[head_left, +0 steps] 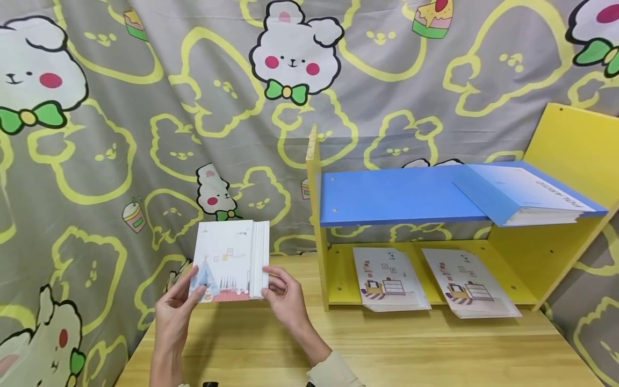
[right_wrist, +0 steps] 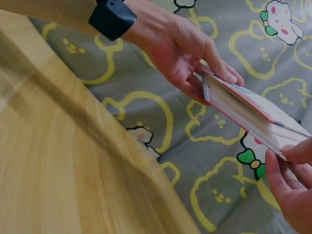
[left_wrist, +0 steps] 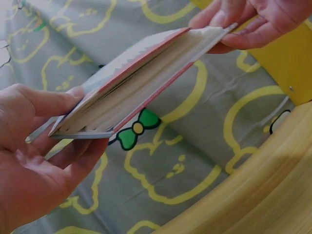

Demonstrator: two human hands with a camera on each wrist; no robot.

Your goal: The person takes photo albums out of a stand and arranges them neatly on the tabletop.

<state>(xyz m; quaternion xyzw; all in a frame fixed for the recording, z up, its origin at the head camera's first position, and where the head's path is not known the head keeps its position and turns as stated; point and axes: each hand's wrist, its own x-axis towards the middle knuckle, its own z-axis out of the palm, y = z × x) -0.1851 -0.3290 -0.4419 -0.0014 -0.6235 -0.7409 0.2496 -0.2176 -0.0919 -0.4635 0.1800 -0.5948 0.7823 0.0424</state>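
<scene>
A white hardcover notebook (head_left: 223, 258) with a pastel tent drawing is held up above the table, tilted. My left hand (head_left: 175, 307) grips its left side, thumb on the front cover and fingers behind, as the left wrist view shows. At the opposite side my right hand (head_left: 286, 298) pinches the edge beside a narrow flap (head_left: 259, 259) between thumb and fingers. The page block (left_wrist: 141, 83) shows between reddish cover edges in the left wrist view. In the right wrist view, the cover's front panel stands slightly apart from the pages.
To the right stands a yellow shelf unit (head_left: 317, 215) with a blue upper board (head_left: 396, 196). A blue-and-white binder (head_left: 529, 191) lies on that board. Two illustrated notebooks, one left (head_left: 390, 279) and one right (head_left: 469, 282), lie on the lower level, jutting over its front edge. A patterned curtain (head_left: 159, 161) hangs behind the wooden table (head_left: 387, 349).
</scene>
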